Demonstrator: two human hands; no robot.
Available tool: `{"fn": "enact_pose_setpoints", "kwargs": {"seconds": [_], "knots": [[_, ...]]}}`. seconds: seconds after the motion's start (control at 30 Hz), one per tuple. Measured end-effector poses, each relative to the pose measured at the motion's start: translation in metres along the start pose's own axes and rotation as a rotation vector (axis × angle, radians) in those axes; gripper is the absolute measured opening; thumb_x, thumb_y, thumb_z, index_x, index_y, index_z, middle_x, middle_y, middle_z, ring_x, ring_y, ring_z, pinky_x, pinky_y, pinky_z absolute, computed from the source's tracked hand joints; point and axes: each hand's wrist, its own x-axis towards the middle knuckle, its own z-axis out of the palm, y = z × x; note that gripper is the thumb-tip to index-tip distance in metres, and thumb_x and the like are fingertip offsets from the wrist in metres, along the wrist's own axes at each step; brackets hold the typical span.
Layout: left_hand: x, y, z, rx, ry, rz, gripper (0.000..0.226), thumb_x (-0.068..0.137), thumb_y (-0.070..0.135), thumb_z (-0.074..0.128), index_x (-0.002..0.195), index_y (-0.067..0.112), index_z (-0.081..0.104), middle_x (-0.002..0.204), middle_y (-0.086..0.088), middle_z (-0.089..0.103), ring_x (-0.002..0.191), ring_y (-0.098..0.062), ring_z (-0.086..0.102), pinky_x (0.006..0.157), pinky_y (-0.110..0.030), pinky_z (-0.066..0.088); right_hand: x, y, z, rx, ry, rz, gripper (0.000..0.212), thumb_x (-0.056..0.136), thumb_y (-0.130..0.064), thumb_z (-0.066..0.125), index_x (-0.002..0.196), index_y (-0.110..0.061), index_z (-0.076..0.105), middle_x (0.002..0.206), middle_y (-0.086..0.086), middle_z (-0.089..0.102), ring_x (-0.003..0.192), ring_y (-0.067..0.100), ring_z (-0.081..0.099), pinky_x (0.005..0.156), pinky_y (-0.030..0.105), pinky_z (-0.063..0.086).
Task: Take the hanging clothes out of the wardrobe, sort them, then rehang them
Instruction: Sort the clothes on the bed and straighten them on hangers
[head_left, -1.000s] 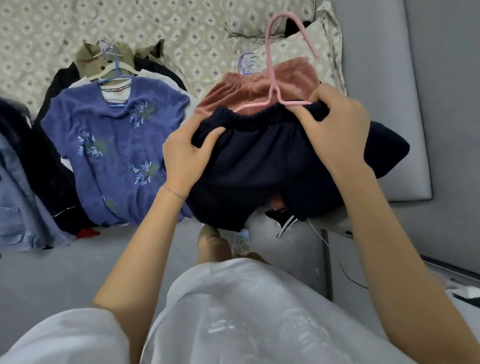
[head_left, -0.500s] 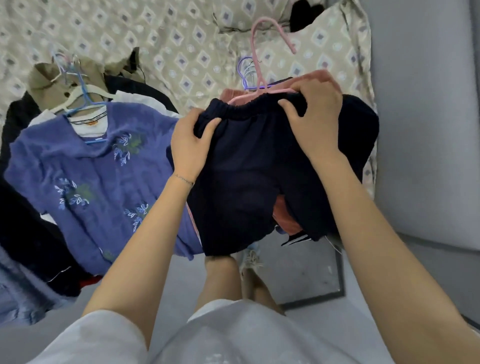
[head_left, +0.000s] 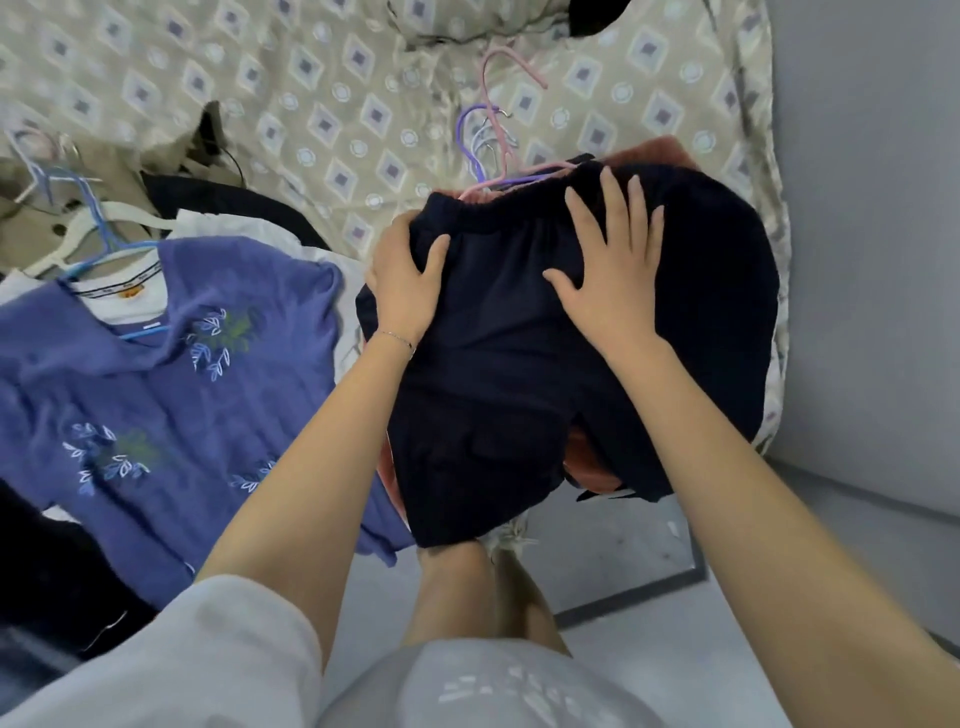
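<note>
Head view — both hands on navy shorts: left gripping, right flat.

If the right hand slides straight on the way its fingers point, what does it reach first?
Probably the elastic waistband of the dark navy shorts the right hand lies flat on, then the pink fabric beyond; depth is uncertain.

- Shorts on top of the right pile, on the bedspread.
- My left hand at their left waist edge, right hand flat on top.
- Hangers stick out behind the shorts.
- T-shirt pile to the left.
</note>
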Motion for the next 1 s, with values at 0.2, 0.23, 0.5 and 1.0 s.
{"fn": "enact_pose_setpoints", "kwargs": {"seconds": [0.2,0.23,0.5,1.0], "knots": [[-0.037,-0.002,-0.037,0.274,-0.047,0.177,0.062,0.099,0.043,0.052,0.154,0.025,0.029,0.159,0.0,0.031,0.147,-0.016,0.024,0.12,-0.049,0.008,-0.038,-0.021,-0.002,0.04,-0.026,-0.014,0.072,0.092,-0.038,0.061,0.154,-0.021,0.028,0.164,0.01,0.012,0.151,0.033,0.002,0.122,0.051,0.001],[-0.047,-0.004,-0.044,0.33,-0.032,0.203,0.062,0.1,0.044,0.051,0.155,0.025,0.028,0.16,0.0,0.029,0.149,-0.016,0.022,0.12,-0.051,0.004,-0.046,-0.027,-0.004,0.048,-0.027,-0.022,0.071,0.093,-0.04,0.059,0.154,-0.021,0.028,0.164,0.01,0.012,0.151,0.033,0.003,0.122,0.051,0.001],[-0.153,-0.032,-0.085,0.557,0.084,0.204,0.063,0.098,0.051,0.043,0.155,0.027,0.03,0.164,-0.003,0.02,0.152,-0.026,0.01,0.119,-0.055,-0.002,-0.124,-0.068,-0.009,0.079,-0.064,-0.066,0.072,0.096,-0.046,0.053,0.156,-0.026,0.019,0.164,0.007,0.008,0.151,0.031,-0.002,0.121,0.049,-0.002],[-0.27,-0.105,-0.178,0.632,0.235,0.085,0.067,0.098,0.053,0.045,0.156,0.026,0.025,0.166,-0.005,0.013,0.153,-0.028,0.004,0.118,-0.061,-0.001,-0.23,-0.168,0.005,0.116,-0.065,-0.222,0.079,0.092,-0.046,0.058,0.156,-0.024,0.018,0.162,0.011,0.016,0.15,0.033,0.009,0.121,0.05,0.008]]}}
